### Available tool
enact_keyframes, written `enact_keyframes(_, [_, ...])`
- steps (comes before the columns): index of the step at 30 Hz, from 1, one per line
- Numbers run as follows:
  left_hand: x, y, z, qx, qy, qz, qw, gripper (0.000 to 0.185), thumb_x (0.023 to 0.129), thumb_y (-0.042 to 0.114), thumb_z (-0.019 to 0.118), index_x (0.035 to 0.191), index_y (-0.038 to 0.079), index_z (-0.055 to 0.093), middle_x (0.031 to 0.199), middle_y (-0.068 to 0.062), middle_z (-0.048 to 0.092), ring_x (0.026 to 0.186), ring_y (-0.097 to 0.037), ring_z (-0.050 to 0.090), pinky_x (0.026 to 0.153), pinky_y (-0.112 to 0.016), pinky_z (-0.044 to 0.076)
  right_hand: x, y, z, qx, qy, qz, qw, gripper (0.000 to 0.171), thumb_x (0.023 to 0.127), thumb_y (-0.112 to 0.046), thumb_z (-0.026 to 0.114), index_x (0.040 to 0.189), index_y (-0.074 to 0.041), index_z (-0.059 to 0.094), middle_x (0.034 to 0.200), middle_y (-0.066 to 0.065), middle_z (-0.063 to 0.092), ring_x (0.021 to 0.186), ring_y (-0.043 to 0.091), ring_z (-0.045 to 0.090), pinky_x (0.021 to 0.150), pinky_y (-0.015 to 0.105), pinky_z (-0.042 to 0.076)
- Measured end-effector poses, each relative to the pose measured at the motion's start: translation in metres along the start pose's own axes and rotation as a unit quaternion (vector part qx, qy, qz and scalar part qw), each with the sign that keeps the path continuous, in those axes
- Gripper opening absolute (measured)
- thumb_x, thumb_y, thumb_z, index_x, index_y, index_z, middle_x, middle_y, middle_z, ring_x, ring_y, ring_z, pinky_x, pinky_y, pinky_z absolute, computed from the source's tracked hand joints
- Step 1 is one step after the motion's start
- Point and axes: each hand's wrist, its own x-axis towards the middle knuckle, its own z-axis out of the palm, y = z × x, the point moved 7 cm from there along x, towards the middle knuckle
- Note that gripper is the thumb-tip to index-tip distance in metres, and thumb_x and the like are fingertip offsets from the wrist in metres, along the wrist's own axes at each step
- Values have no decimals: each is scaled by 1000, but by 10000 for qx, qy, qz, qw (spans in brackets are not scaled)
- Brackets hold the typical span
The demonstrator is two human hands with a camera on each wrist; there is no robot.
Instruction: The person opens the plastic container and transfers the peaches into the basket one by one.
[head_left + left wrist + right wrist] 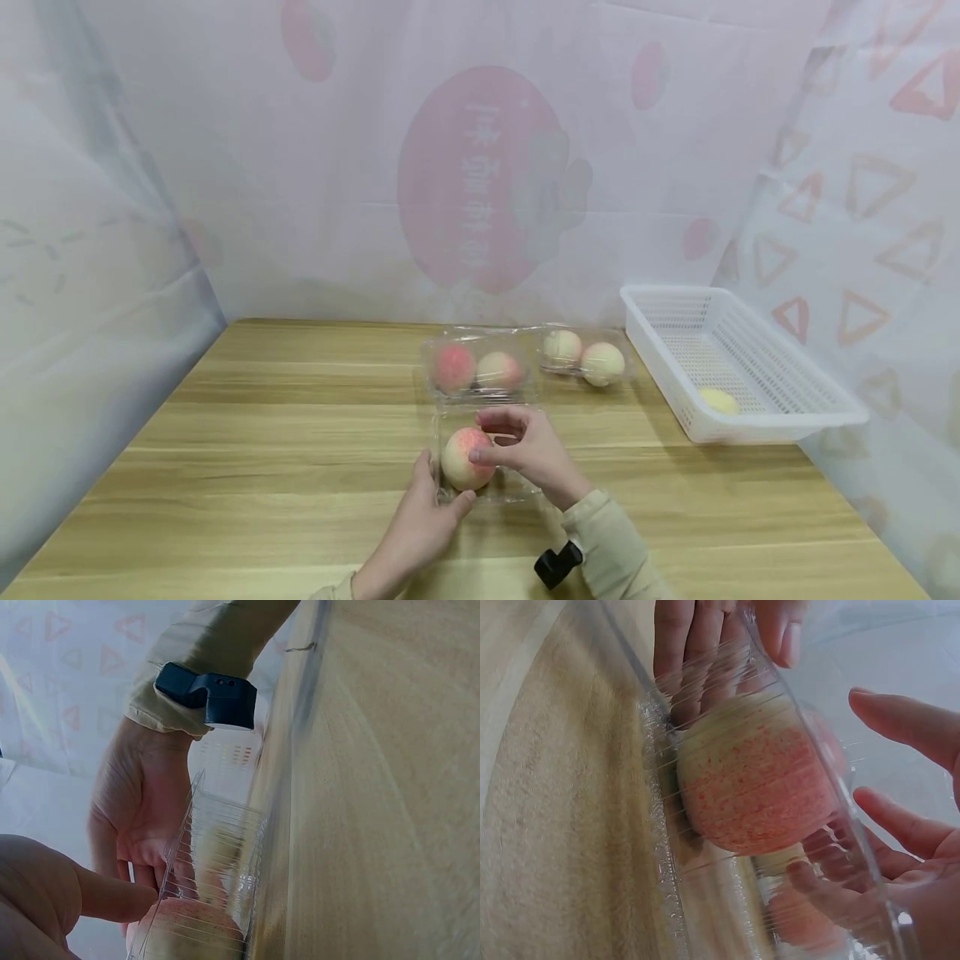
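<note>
In the head view, a pink-and-cream peach (pixel 459 467) sits in the left part of a clear plastic box (pixel 517 495). My left hand (pixel 426 521) holds the box's near left corner, its fingers along the left side and its thumb at the front. Over the peach's right side is my right hand (pixel 528 450), fingers loosely bent. The right wrist view shows a gap between the right thumb (pixel 907 727) and the same peach (pixel 757 776); nothing is gripped there. Through the clear wall, the left fingers (pixel 712 667) show beside the fruit.
Just behind, a clear box holds two peaches (pixel 454 368). Another clear box with two pale peaches (pixel 602 363) lies to its right. A white plastic basket (pixel 757 421) stands at the right, with one pale yellow fruit (pixel 718 401) inside. A patterned cloth surrounds the wooden table (pixel 247 467).
</note>
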Motion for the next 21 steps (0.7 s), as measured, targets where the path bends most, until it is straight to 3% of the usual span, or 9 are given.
enact_keyframes(10, [0, -2, 0, 42, -34, -37, 10000, 90, 91, 9, 68, 146, -19, 1, 149, -42, 15, 139, -49, 19, 111, -60, 18, 5, 3, 0, -197, 21, -69, 9998, 52, 75, -8, 86, 122, -1, 65, 120, 15, 65, 114, 32, 59, 101, 46, 46])
enact_keyframes(16, [1, -3, 0, 62, -42, -51, 10000, 91, 91, 10, 68, 146, -18, 1, 149, -41, 16, 139, -49, 19, 111, -60, 18, 5, 0, 0, -223, -27, -47, 9997, 51, 76, -8, 85, 121, 2, 63, 123, 21, 63, 118, 41, 54, 102, 50, 44])
enact_keyframes(21, [0, -2, -1, 160, 31, -33, 9999, 91, 90, 9, 69, 146, -19, 3, 148, -42, 19, 138, -50, 22, 111, -61, 18, 5, 1, 2, -181, -17, 0, 9998, 53, 75, -5, 85, 121, 5, 62, 123, 22, 62, 117, 38, 57, 103, 47, 44])
